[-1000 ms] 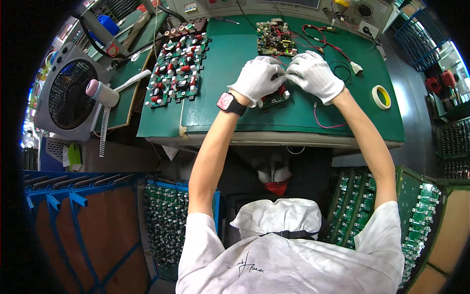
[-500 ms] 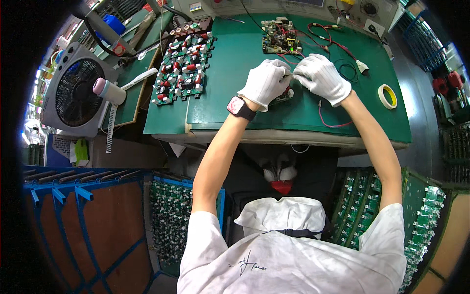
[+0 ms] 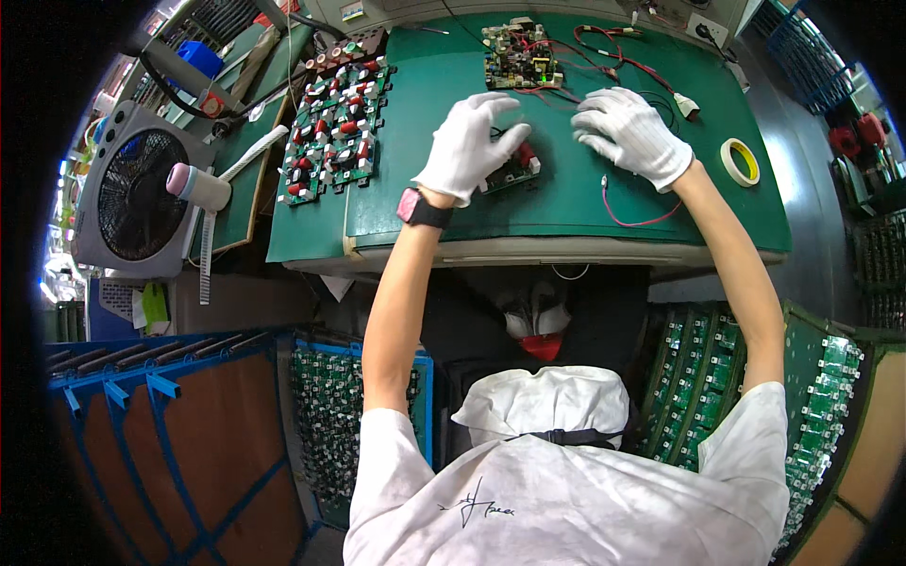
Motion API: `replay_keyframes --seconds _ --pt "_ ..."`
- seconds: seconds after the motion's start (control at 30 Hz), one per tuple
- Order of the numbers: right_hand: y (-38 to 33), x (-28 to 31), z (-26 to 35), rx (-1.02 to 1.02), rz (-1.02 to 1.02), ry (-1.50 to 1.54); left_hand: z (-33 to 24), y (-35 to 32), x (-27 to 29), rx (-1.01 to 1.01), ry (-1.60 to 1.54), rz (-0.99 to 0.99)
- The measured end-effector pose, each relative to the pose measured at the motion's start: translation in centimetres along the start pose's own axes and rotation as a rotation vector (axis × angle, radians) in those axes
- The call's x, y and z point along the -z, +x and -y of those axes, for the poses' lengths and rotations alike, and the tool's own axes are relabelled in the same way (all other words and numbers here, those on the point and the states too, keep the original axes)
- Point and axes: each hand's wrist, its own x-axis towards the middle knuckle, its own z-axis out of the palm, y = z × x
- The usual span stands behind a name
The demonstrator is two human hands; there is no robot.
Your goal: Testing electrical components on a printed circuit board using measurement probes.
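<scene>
My left hand [image 3: 470, 146], in a white glove, hovers over the left part of a small green circuit board [image 3: 522, 172] with red and black parts. Its thumb is apart from the fingers, and the palm covers some of the board. Further right, my gloved right hand [image 3: 634, 137] is above the green mat with loosely spread fingers and nothing visible in them. Beyond both hands stands a larger populated circuit board [image 3: 521, 58] with wires running from it. A thin pink-red lead [image 3: 630, 224] curves on the mat below my right hand.
Several assembled boards [image 3: 332, 141] lie in rows at the left of the green mat [image 3: 425, 212]. At the right are a tape roll [image 3: 740, 162] and a white connector [image 3: 686, 107] on red cables. A grey fan [image 3: 142, 193] stands far left; racks of boards [image 3: 694, 387] flank my seat.
My hands were close together with fingertips meeting above the small board. They have moved apart, left hand leftward and right hand rightward, and their fingers have opened. The view has shifted slightly.
</scene>
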Motion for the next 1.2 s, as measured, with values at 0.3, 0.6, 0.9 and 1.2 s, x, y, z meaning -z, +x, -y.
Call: replay_keyframes --seconds 0.3,0.6,0.9,1.2 --pt "-2.2 3.3 4.2 -0.043 -0.081 -0.004 0.7 -2.2 4.2 0.183 -0.052 0.188" --pt "-8.3 6.1 10.2 -0.152 -0.195 0.135 -1.7 -4.1 4.1 0.152 0.098 0.237" --pt "-15.5 4.9 16.3 -0.399 -0.365 0.238 -2.3 -3.6 0.7 0.291 0.256 0.232" --pt "-18.3 3.1 21.4 -0.435 -0.308 0.215 -4.0 -4.7 1.6 0.271 0.255 0.114"
